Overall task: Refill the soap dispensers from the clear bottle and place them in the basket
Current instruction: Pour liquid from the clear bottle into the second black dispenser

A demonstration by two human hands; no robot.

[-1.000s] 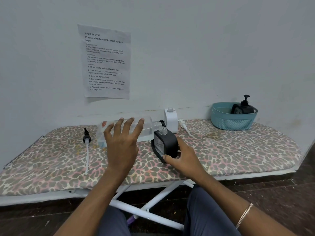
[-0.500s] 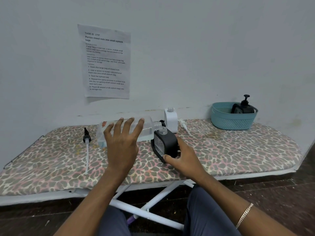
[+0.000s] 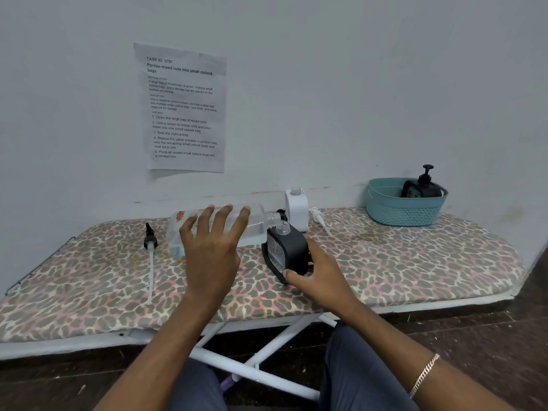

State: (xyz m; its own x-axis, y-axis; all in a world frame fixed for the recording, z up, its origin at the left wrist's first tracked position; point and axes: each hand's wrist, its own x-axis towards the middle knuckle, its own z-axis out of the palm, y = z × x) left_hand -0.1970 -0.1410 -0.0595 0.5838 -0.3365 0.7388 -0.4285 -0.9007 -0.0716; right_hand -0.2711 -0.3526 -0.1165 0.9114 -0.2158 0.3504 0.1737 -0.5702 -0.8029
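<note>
— How do the arms lie?

— Both reach forward over the leopard-print ironing board [image 3: 385, 262]. The left forearm rises from 6 o'clock towards the centre, back of the left hand [image 3: 212, 247] facing up. The right forearm comes in from 5 o'clock, and the right hand [image 3: 320, 274] sits low on the cover.

— Any writing?

— A paper sheet [image 3: 185, 108] on the wall at 11 o'clock reads "TASK ID: 3797" and "Portion mixed nuts into small ziplock bags". A reddish mark on the clear bottle [image 3: 258, 221] is too blurred to read.

— Where is the basket?

— The teal basket [image 3: 400, 215] stands at 2 o'clock on the board, with a second black dispenser [image 3: 421, 188] inside it.

— And the fingers?

— The left fingers are spread and curved over the clear bottle, which lies tipped on its side at centre; the thumb is hidden. Its neck is just above the open mouth of the black dispenser [image 3: 292, 250]. The right thumb presses that dispenser's near lower corner, with the fingers behind it.

— The rest?

— A white dispenser [image 3: 296, 207] stands at 12 o'clock of the black one, a white pump [image 3: 318, 218] beside it. A black pump [image 3: 150, 241] lies at 9 o'clock of the left hand.
</note>
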